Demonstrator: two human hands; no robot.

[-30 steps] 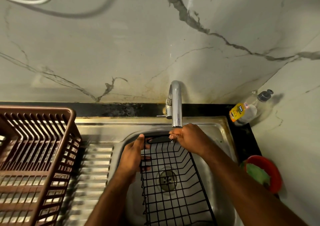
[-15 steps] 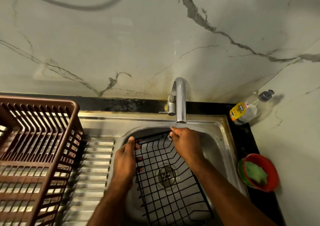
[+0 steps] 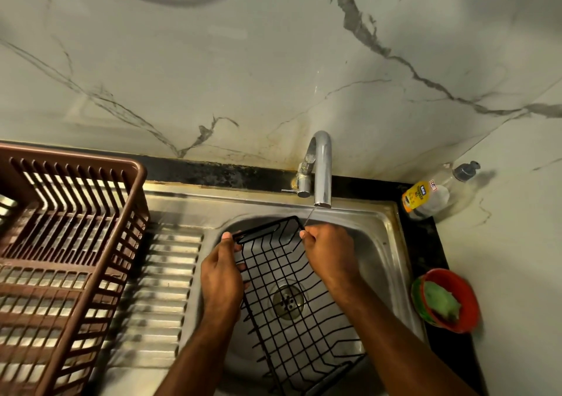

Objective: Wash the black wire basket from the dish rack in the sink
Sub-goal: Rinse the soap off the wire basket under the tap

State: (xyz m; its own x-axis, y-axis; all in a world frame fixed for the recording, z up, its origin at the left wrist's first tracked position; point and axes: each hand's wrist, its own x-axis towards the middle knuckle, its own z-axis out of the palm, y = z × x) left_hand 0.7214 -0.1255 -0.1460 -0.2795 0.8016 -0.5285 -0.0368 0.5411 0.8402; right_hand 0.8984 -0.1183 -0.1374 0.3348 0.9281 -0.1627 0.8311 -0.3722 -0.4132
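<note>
Rinsing step: left hand and right hand gripping basket under tap at twelve o'clock; next, probably turning it through the trickle.

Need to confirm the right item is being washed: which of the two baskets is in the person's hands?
The black wire basket over the steel sink, gripped by both hands; the brown plastic slatted basket sits untouched on the drainboard.

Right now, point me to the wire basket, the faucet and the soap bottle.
black wire basket [image 3: 286,328], head view, on its mesh floor.
faucet [image 3: 322,179], head view, on the spout.
soap bottle [image 3: 425,198], head view, on its body.
</note>
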